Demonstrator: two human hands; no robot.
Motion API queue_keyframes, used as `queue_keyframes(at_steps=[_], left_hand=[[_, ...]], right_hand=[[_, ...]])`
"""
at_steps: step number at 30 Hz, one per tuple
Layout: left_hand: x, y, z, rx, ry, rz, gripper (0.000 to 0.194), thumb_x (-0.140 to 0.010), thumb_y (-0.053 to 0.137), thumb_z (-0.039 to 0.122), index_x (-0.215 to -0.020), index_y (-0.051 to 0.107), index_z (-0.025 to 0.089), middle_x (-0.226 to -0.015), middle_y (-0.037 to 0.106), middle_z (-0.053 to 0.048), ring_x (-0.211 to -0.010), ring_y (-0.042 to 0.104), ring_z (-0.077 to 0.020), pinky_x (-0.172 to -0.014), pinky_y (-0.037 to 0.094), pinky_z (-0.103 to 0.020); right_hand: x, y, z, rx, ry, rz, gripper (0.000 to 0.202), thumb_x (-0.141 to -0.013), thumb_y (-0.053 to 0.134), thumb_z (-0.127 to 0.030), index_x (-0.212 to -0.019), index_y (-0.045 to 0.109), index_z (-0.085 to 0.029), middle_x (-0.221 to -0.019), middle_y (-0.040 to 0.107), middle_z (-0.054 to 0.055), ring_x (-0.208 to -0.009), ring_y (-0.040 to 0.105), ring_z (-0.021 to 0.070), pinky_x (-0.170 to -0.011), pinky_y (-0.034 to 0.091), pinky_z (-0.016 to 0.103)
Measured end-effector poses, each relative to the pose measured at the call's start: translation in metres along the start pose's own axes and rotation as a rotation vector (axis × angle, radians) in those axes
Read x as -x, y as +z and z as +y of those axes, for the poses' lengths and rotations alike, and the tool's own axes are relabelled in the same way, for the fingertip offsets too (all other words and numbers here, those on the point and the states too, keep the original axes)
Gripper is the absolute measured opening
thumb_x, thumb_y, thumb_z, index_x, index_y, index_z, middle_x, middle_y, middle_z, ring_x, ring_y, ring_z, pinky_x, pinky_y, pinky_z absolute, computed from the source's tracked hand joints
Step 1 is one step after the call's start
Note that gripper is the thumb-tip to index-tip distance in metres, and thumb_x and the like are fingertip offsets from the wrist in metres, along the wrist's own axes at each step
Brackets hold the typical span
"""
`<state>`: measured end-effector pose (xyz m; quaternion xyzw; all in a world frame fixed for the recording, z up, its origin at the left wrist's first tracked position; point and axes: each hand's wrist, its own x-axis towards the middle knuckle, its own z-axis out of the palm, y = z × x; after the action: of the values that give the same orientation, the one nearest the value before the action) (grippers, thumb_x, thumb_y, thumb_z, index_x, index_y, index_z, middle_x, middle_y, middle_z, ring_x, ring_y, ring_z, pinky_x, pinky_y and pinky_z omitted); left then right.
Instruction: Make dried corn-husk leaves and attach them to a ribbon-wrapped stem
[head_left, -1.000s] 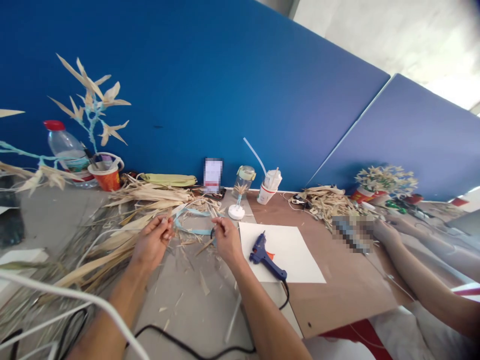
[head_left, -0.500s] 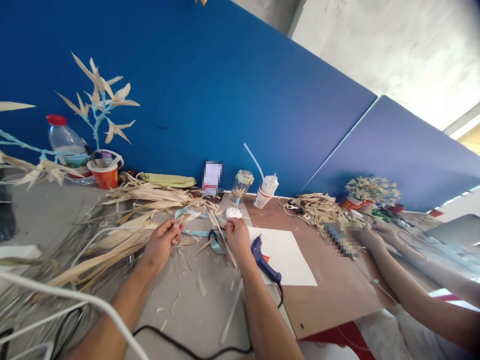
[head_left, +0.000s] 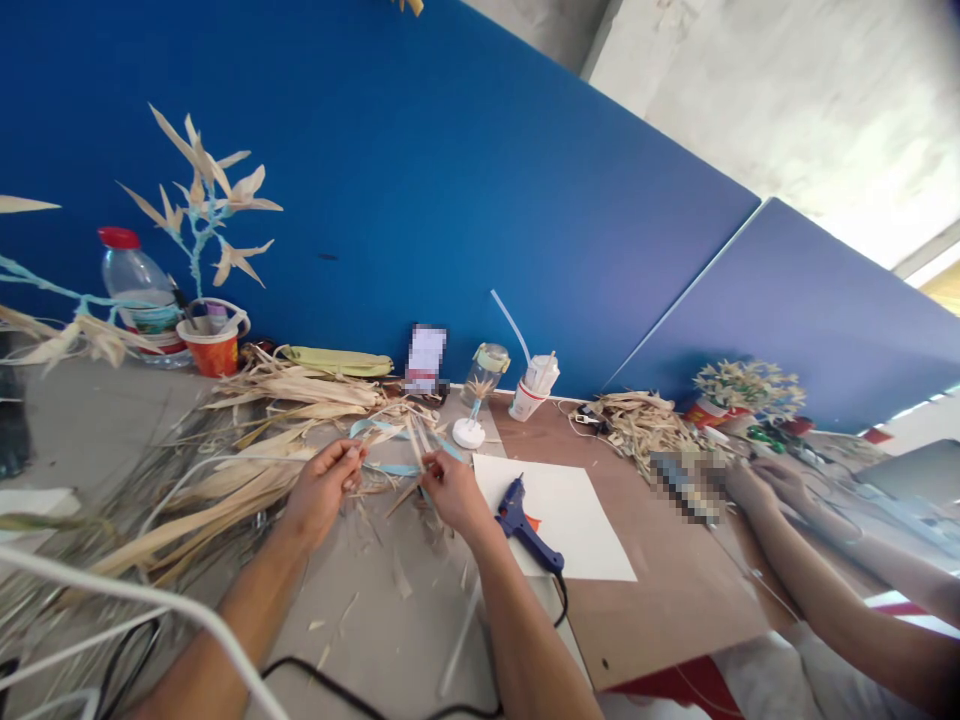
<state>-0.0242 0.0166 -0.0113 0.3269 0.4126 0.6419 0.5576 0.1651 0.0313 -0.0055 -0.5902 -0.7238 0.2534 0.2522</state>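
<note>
Clock times count from the right hand [head_left: 454, 490]. Its grip is pinched, and it looks to hold a pale strip [head_left: 415, 440] that pokes up past the fingertips at 11 o'clock, over the desk [head_left: 375, 620]. The left hand [head_left: 326, 490] is at 9 o'clock. Its grip is closed, thumb on finger, but I cannot tell if a thin bit is in there. Blue tape [head_left: 401, 469] lies at 10 o'clock, between the hands, and the husks [head_left: 315, 395] are further out that way.

To do this well, I would pinch the strip softly near its end, since dry bits may split. Keep both hands close and pull slowly. Mind the glue gun [head_left: 525, 525] at 4 o'clock, on the paper [head_left: 592, 520]; its tip could be hot, so keep the right arm off it.

Half a second ago the right hand hid part of the white stand [head_left: 469, 434], now at 1 o'clock. It has slid toward 9 o'clock, so the stand and more paper show. The left hand has hardly moved.
</note>
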Motion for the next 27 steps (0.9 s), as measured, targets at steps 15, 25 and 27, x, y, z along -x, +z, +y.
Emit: queue_keyframes(at_steps=[15, 25, 27], left_hand=[[0.001, 0.001, -0.003, -0.029, -0.019, 0.005, 0.034, -0.055, 0.08, 0.038, -0.073, 0.063, 0.015, -0.069, 0.061, 0.001, -0.046, 0.037, -0.0037, -0.047, 0.027, -0.02], [0.001, -0.002, -0.006, -0.108, -0.006, -0.095, 0.031, -0.062, 0.076, 0.039, -0.077, 0.063, 0.016, -0.067, 0.057, 0.002, -0.05, 0.038, -0.0073, -0.05, 0.029, -0.023], [0.001, -0.005, -0.007, -0.122, 0.003, -0.135, 0.03, -0.065, 0.075, 0.041, -0.08, 0.064, 0.017, -0.065, 0.055, 0.003, -0.052, 0.04, -0.0085, -0.051, 0.03, -0.023]], right_hand=[[-0.001, 0.002, 0.002, 0.522, 0.154, 0.042, 0.041, -0.082, 0.06, -0.035, -0.119, 0.058, -0.016, -0.103, 0.07, 0.015, -0.101, 0.062, 0.0295, -0.085, 0.041, 0.038], [-0.004, 0.0, 0.006, 0.4, 0.145, 0.045, 0.032, -0.082, 0.055, -0.024, -0.112, 0.062, -0.018, -0.103, 0.071, 0.012, -0.098, 0.063, 0.0261, -0.084, 0.04, 0.036], [-0.006, -0.003, 0.012, 0.25, 0.152, 0.066, 0.031, -0.081, 0.054, -0.021, -0.111, 0.063, -0.019, -0.094, 0.071, 0.008, -0.091, 0.064, 0.0227, -0.08, 0.042, 0.033]])
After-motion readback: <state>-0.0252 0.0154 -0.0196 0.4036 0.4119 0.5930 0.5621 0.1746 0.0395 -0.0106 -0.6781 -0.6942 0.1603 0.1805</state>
